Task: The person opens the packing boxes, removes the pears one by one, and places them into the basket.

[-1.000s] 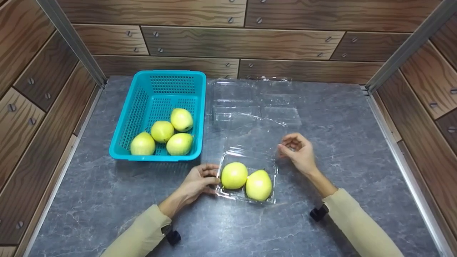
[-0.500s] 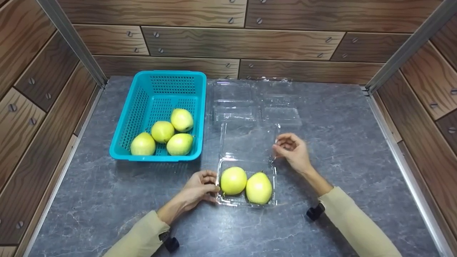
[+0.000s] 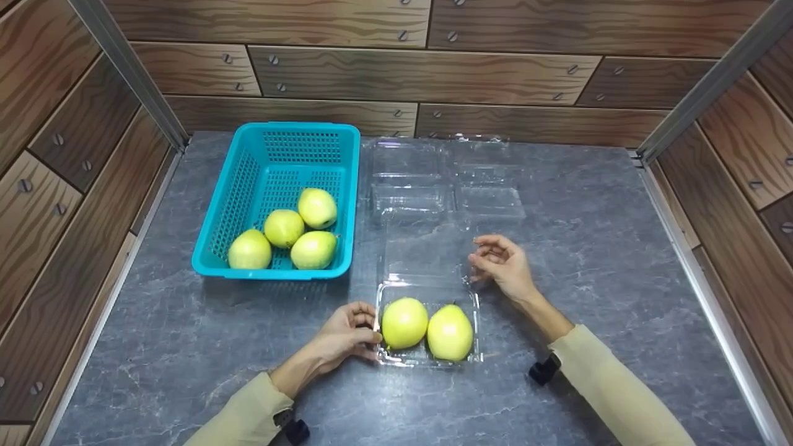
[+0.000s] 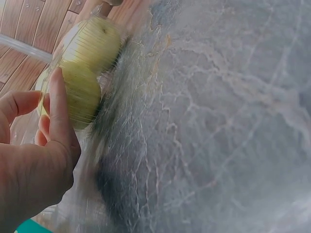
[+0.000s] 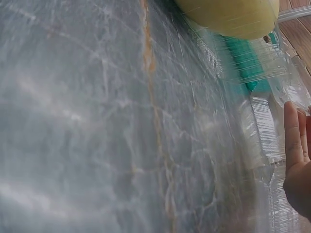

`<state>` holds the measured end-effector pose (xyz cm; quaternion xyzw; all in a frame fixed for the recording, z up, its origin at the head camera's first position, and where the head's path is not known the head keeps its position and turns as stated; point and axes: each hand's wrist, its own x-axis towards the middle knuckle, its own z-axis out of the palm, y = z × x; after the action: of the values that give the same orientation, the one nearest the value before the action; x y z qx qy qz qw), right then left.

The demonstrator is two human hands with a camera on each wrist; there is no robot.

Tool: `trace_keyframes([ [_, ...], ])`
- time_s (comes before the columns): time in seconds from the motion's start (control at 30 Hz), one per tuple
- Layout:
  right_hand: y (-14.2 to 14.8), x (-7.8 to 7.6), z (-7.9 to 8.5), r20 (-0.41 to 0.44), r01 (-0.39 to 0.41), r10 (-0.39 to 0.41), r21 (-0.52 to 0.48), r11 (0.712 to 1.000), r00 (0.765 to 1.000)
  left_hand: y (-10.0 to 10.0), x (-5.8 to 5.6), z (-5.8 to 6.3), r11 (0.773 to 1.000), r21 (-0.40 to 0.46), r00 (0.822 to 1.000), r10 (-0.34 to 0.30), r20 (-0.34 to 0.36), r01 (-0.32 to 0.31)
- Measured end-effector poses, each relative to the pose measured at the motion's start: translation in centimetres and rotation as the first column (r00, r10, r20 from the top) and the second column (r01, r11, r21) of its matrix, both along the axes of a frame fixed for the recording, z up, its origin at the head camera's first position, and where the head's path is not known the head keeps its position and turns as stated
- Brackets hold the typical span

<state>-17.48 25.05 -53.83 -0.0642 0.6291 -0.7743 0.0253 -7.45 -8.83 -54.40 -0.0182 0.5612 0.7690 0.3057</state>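
A clear plastic clamshell container [image 3: 427,360] lies in front of the person, its lid [image 3: 424,248] folded back away from them. Inside its base sit two yellow-green pears, a left pear [image 3: 404,323] and a right pear [image 3: 450,332], side by side. My left hand [image 3: 344,334] grips the container's left wall, thumb at the rim; the left wrist view shows these fingers [image 4: 58,107] against the plastic beside the pears. My right hand [image 3: 503,265] is at the lid's right edge, fingers loosely bent; in the right wrist view its fingers [image 5: 293,138] look fairly straight beside clear plastic.
A turquoise basket [image 3: 214,204] with several pears [image 3: 284,228] stands at the left. Behind the lid lie several more clear containers [image 3: 409,160]. Wood-patterned walls [image 3: 396,74] enclose the grey marbled table [image 3: 607,248].
The container with its two pears has slid toward the person, and the left hand has moved with it. The lid has tipped further back. My right hand has shifted slightly left and nearer.
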Motion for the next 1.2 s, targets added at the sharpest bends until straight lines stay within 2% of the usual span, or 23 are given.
trace_keyframes([
  [0.4, -0.4, -0.1, -0.4, 0.101, 0.002, -0.001, -0.009, 1.000, 0.995, -0.3, 0.4, -0.2, 1.000, -0.002, 1.000, -0.029, 0.003, 0.029],
  [0.6, -0.4, -0.2, -0.5, 0.181, -0.003, -0.003, 0.033, 0.999, 0.984, -0.4, 0.5, -0.2, 1.000, -0.009, 1.000, -0.020, 0.017, 0.020],
  [0.9, -0.7, -0.6, -0.7, 0.322, -0.008, -0.020, 0.085, 0.996, 0.946, -0.3, 0.4, 0.0, 1.000, -0.001, 1.000, -0.020, 0.009, 0.020],
  [1.2, -1.4, -0.9, -0.8, 0.403, 0.010, -0.048, 0.097, 0.995, 0.914, -0.6, 0.0, 0.3, 1.000, -0.016, 1.000, -0.001, -0.014, 0.000],
])
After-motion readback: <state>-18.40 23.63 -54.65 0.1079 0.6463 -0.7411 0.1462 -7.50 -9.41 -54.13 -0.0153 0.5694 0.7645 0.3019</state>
